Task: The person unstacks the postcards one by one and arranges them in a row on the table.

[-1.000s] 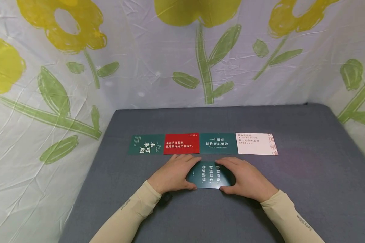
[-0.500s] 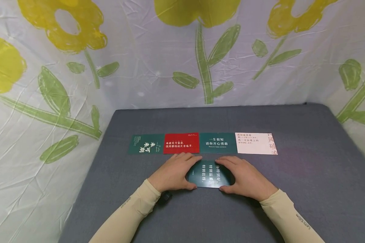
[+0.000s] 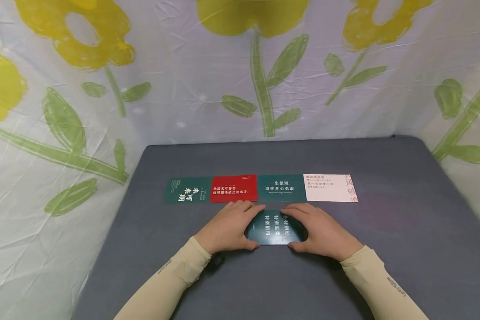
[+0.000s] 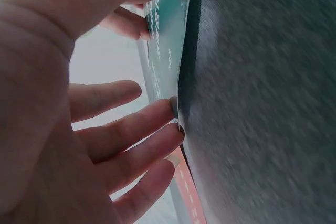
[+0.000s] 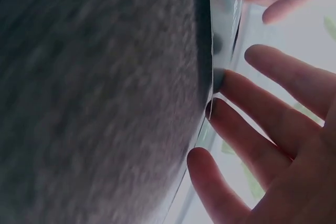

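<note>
A dark green card [image 3: 274, 233] with white lettering lies level in front of me, spanned between my two hands. My left hand [image 3: 226, 226] holds its left end, thumb on the near edge and fingertips along the far edge. The right hand [image 3: 328, 231] grips the opposite end in the same way. From the left wrist, the same card [image 4: 168, 45] shows edge-on, close over the table, with fingertips at its edge. In the right wrist view, two fingertips meet the card [image 5: 223, 24] while the index and little fingers stand off it.
Beyond my hands runs a row of cards, side by side: a green card [image 3: 188, 191], a red card [image 3: 234, 189], another green card [image 3: 282, 189] and a pale pink card [image 3: 330, 189]. They lie on a grey cloth-covered table [image 3: 404, 258]. A flowered curtain [image 3: 176, 89] hangs behind.
The head view has swung slightly to the right. Both hands and the held card have shifted a little to the right relative to the row, with the same hold.
</note>
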`<state>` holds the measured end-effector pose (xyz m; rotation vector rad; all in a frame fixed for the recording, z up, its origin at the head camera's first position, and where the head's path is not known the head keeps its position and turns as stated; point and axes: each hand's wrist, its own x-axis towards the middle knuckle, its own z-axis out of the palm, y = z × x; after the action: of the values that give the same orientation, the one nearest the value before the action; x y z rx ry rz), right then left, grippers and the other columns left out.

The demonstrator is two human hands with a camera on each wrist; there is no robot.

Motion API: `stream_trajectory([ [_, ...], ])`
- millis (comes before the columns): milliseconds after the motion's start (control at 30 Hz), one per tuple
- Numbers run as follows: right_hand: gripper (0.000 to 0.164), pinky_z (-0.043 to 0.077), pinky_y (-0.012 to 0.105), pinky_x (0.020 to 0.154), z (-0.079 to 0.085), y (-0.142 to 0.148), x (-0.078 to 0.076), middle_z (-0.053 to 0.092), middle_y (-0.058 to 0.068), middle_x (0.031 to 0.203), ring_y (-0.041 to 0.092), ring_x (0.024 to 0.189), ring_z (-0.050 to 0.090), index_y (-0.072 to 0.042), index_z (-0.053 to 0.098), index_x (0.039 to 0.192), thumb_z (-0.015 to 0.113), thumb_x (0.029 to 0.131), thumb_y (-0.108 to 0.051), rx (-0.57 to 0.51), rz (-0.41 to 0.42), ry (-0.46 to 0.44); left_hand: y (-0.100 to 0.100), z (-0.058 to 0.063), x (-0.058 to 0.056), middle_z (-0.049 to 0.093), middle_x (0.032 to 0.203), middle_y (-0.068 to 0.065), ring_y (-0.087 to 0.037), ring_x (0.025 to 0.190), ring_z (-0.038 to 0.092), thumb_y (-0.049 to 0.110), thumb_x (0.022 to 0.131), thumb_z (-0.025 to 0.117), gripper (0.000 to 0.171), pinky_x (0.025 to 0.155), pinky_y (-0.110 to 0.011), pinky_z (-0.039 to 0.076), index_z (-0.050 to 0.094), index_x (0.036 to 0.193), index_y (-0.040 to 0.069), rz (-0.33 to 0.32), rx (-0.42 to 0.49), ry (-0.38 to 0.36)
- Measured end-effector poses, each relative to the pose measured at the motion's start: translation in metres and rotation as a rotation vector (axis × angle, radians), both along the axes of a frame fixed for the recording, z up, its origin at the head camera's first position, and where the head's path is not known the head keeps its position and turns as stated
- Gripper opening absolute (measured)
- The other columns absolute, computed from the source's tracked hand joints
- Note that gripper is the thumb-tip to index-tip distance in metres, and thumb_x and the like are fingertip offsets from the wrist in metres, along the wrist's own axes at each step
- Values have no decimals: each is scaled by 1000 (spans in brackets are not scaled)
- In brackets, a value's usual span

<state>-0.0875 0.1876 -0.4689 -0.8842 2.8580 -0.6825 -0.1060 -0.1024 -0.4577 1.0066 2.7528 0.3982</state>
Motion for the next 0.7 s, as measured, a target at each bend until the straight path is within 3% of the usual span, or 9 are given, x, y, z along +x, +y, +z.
stream_trajectory([
  [300,75,54,53,112,2,35,0,63,2,150,28,137,62,-17,65,147,93,79,-30,-3,-20,28,40,0,-13,63,144,0,-16,128,58,56,80,89,101,113,-38,50,47,164,18,-53,-44,68],
  [500,79,54,53,112,6,67,-5,61,3,152,29,139,59,-19,63,150,94,78,-30,37,-50,22,74,3,-23,62,147,0,-19,134,57,57,80,88,101,119,-44,47,46,164,19,-68,-48,85],
  [700,82,47,67,112,18,103,-14,58,9,154,37,143,51,-20,59,154,92,80,-28,72,-85,-4,115,9,-39,62,143,0,-18,131,57,61,82,84,100,121,-47,46,46,165,19,-82,-57,115],
])
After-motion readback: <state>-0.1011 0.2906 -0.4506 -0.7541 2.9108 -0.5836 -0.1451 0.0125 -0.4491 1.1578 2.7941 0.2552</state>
